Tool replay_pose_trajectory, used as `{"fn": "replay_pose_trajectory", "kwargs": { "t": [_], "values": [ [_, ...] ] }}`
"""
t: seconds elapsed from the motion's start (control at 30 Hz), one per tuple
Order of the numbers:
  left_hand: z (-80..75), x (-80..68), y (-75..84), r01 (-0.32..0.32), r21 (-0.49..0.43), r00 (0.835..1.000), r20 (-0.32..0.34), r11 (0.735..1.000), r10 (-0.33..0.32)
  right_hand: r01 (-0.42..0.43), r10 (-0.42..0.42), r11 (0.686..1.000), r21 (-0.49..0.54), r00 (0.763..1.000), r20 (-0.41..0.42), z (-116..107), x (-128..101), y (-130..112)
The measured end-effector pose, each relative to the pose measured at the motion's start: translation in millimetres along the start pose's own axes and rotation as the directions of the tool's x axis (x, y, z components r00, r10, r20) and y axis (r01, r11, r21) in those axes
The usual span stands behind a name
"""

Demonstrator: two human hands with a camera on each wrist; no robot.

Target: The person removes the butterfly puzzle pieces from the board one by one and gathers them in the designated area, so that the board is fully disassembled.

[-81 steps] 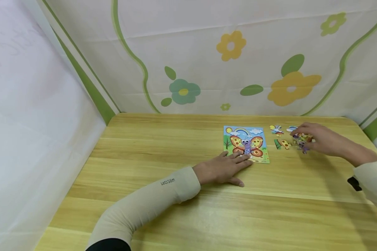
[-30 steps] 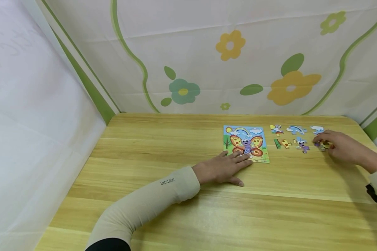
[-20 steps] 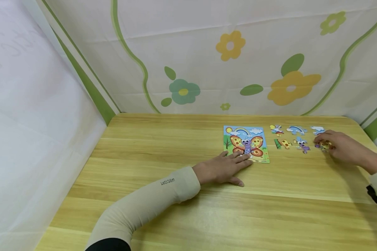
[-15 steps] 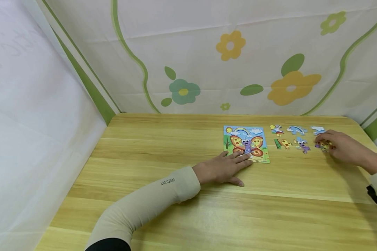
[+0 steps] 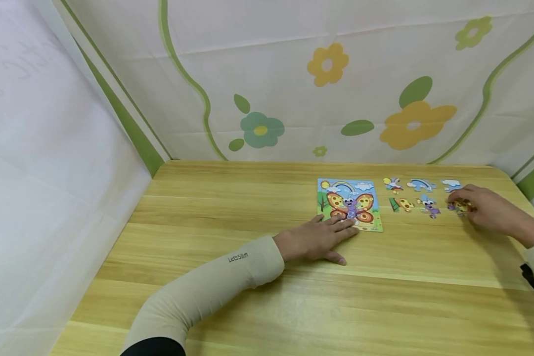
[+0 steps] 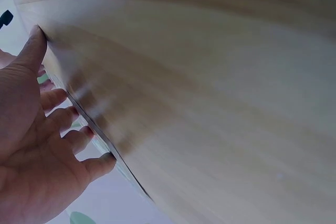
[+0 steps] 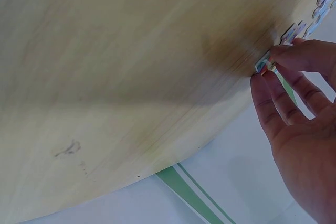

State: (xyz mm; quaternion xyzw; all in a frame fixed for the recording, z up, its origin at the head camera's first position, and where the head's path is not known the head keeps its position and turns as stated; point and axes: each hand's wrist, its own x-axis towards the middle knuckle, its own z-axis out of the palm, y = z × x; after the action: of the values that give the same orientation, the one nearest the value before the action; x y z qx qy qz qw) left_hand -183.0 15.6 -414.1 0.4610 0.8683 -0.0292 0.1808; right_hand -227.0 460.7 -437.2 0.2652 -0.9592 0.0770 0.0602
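Observation:
A butterfly puzzle board lies on the wooden table. My left hand rests flat with straight fingers on the board's near left corner; the left wrist view shows the left hand against the board's edge. Right of the board lie several loose puzzle pieces, among them a rainbow piece and a purple piece. My right hand pinches a small yellow-and-purple piece down on the table at the row's right end. The right wrist view shows thumb and fingers of the right hand on that piece.
A flowered cloth wall stands right behind the table and a white sheet hangs on the left. The table's right edge runs close behind my right hand. Bare wood spreads left of the board and along the front.
My right hand carried a piece from the cluster beside the board out to the right end of the row. Over the last second it has barely shifted. My left hand stayed put.

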Motion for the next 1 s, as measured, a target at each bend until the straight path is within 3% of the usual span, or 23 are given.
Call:
{"fn": "replay_pose_trajectory", "kwargs": {
  "t": [0.43,0.63,1.0],
  "values": [
    [-1.1,1.5,1.6,-0.008,0.002,1.0,0.002,1.0,0.008,-0.014,0.014,1.0,-0.001,1.0,0.007,-1.6,-4.5,-0.3],
    [-1.0,1.6,1.5,-0.007,-0.019,1.0,0.009,1.0,0.008,0.016,-0.017,1.0,-0.016,0.999,-0.034,-4.8,-2.2,-4.0],
    [-1.1,-2.1,1.4,-0.018,0.004,1.0,-0.004,1.0,0.018,-0.047,0.044,0.998,0.053,0.998,0.054,-23.8,32.6,-44.8]
  ]
}}
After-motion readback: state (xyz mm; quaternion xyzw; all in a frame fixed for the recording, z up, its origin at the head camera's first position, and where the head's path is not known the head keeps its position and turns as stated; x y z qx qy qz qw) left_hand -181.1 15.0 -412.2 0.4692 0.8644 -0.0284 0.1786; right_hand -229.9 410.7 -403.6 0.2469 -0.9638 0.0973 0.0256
